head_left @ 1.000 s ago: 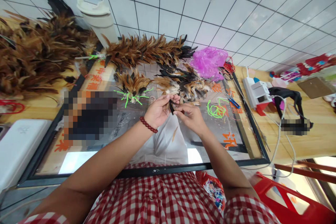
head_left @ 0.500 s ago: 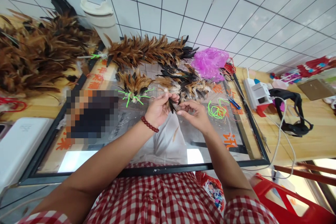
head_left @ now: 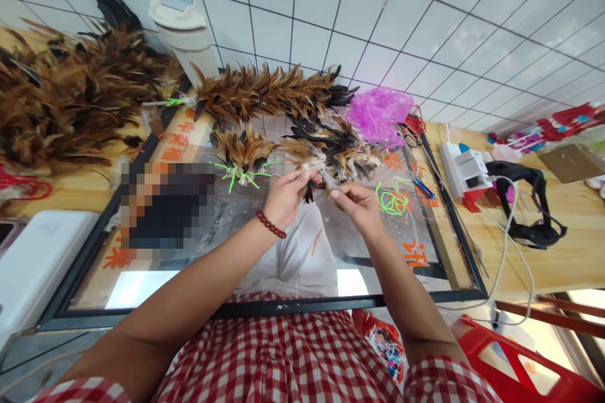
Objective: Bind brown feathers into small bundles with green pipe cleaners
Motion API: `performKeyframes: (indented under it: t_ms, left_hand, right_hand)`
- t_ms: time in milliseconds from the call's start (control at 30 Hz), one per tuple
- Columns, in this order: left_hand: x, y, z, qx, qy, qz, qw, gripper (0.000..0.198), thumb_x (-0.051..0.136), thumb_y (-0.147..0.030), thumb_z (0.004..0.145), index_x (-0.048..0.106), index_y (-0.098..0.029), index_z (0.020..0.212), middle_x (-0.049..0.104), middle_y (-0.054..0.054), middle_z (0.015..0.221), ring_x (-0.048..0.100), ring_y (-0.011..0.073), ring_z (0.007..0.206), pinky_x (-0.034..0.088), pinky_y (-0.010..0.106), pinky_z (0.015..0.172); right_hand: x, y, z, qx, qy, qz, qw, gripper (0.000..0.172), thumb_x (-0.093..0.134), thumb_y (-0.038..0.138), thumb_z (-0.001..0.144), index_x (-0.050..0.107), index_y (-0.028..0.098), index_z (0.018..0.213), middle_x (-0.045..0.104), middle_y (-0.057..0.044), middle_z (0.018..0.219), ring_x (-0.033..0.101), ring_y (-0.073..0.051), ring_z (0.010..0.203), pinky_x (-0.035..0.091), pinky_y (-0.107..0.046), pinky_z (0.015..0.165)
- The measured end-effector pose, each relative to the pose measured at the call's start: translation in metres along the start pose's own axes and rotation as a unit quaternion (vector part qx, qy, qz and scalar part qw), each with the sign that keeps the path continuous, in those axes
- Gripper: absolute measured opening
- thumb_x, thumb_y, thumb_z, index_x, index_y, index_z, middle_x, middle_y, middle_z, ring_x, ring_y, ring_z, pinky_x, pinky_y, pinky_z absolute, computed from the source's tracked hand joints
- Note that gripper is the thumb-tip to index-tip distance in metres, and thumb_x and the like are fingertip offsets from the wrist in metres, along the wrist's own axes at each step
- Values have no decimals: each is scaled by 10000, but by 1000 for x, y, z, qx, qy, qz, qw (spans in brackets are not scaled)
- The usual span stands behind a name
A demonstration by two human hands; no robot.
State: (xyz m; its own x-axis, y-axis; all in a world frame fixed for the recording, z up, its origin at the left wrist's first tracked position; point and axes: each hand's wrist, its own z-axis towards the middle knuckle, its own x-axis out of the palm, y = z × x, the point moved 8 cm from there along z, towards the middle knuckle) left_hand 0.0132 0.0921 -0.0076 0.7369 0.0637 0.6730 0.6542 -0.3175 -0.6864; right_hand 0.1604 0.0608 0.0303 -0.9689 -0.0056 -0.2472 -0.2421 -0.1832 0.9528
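Observation:
My left hand (head_left: 285, 201), with a bead bracelet at the wrist, is closed on a small dark feather (head_left: 309, 193) whose tip hangs below the fingers. Just to its right, my right hand (head_left: 362, 206) pinches something between thumb and forefinger, seemingly the pale end of a feather; its outline is blurred. Beyond both hands lies a loose pile of brown and black feathers (head_left: 352, 154). Left of that sits a feather bundle (head_left: 243, 150) tied with bright green string (head_left: 243, 177). A long feather-covered stick (head_left: 269, 91) rests farther back.
A glass panel in a black frame (head_left: 331, 303) covers the work area. Purple plastic (head_left: 382, 114), green cord (head_left: 392, 198) and blue-handled snips (head_left: 424, 187) lie right. At left are a large feather heap (head_left: 85, 88), a white tumbler (head_left: 184, 31) and a white box (head_left: 51, 258). A power strip (head_left: 456, 170) stands right.
My right hand has shifted slightly right, and its fingers have drawn together. The feather in my left hand has turned a little. The background things lie as before.

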Motion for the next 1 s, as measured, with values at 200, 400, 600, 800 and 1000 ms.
performKeyframes:
  t_ms: [200,400,600,800,1000]
  left_hand:
    - [13,9,-11,-4,19,34,999,204,796,-293,635,725,-116,710,683,41,664,587,106,637,465,244,695]
    - [12,8,-11,5,27,63,998,179,781,-295,652,729,-134,710,674,33,668,581,106,664,455,239,708]
    - [13,1,-13,49,39,153,986,212,743,-273,690,661,-155,534,624,23,601,576,122,666,459,236,702]
    - [30,15,-21,-39,154,178,971,248,735,-285,696,650,-135,517,589,36,547,548,120,588,448,249,655]
    - [36,19,-26,-36,180,224,957,252,697,-322,735,658,-147,559,602,27,557,565,117,578,443,235,613]
  right_hand:
    - [13,8,-1,-25,8,-62,998,276,654,388,795,607,181,618,494,22,584,419,-97,566,343,-255,561]
    - [18,9,-2,-29,35,-62,997,305,659,390,790,582,173,590,502,28,576,424,-87,546,345,-246,550]
    - [4,-1,1,2,-16,-15,1000,223,640,409,815,684,198,869,631,-9,741,551,-114,660,455,-257,629]
    - [8,3,4,-10,46,54,997,260,613,418,837,684,268,1036,612,-14,858,592,-117,689,517,-289,648]
    - [-1,10,3,-42,4,20,999,147,678,363,794,711,236,729,613,-17,732,587,-148,725,501,-326,712]
